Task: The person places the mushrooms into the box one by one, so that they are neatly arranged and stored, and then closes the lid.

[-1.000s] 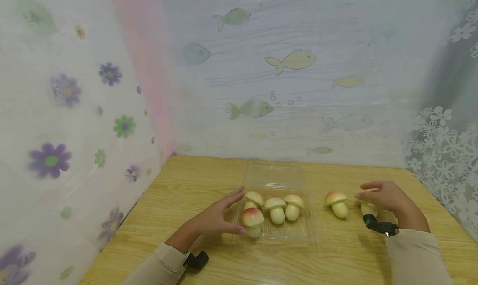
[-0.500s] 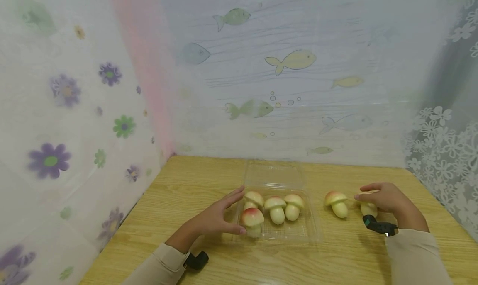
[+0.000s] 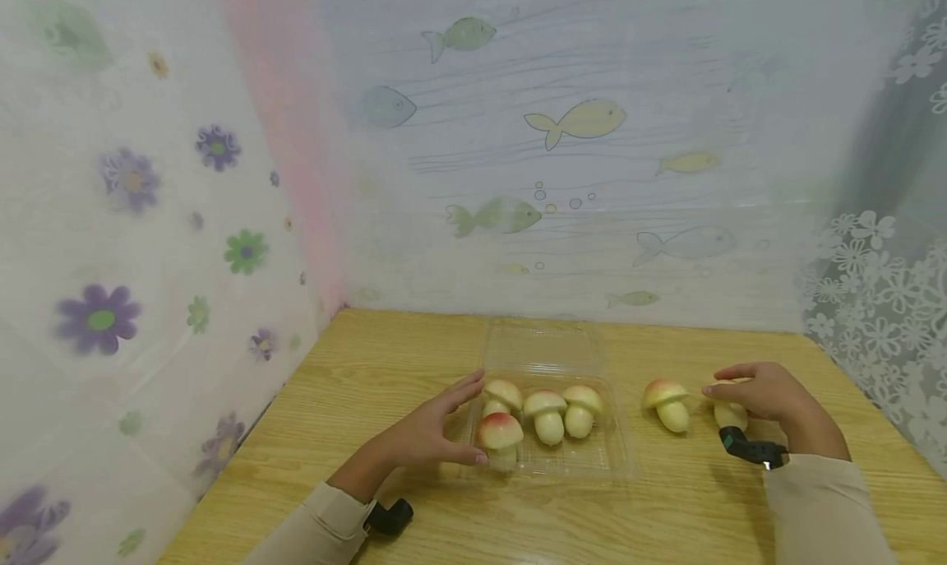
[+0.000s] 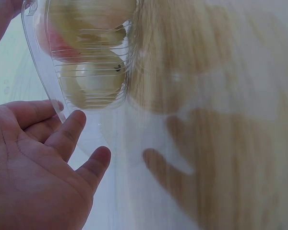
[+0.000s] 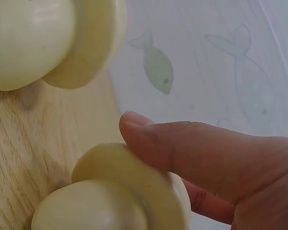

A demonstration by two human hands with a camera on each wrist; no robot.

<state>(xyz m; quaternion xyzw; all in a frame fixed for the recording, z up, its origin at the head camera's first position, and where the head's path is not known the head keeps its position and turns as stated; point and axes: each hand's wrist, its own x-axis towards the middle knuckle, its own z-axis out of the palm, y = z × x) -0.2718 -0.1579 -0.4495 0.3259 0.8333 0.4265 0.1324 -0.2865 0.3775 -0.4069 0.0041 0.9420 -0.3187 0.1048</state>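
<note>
Several pale-yellow toy mushrooms with reddish caps, one of them this front-left mushroom (image 3: 499, 433), lie in a clear plastic clamshell box (image 3: 577, 464). Beside the box's left side is my left hand (image 3: 422, 429), thumb and fingers spread apart. In the left wrist view its loosely extended fingers lie at the box's rim (image 4: 38, 72). My right hand (image 3: 769, 396) holds a mushroom (image 3: 728, 417) on the table. The right wrist view has the thumb over that mushroom's cap (image 5: 129, 167), a finger behind it. Another mushroom (image 3: 667, 405) lies just left of the right hand.
The box's lid (image 3: 543, 343) is folded back toward the far wall. A wood-grain table (image 3: 392, 351) carries everything, bordered by a fish-patterned sheet (image 3: 592, 219) behind and a flowered sheet (image 3: 148, 244) at left. Black wrist cameras (image 3: 392, 517) sit under both hands.
The right hand's fingers have come down very slightly around the mushroom. The left hand, box and other mushrooms stay in place.
</note>
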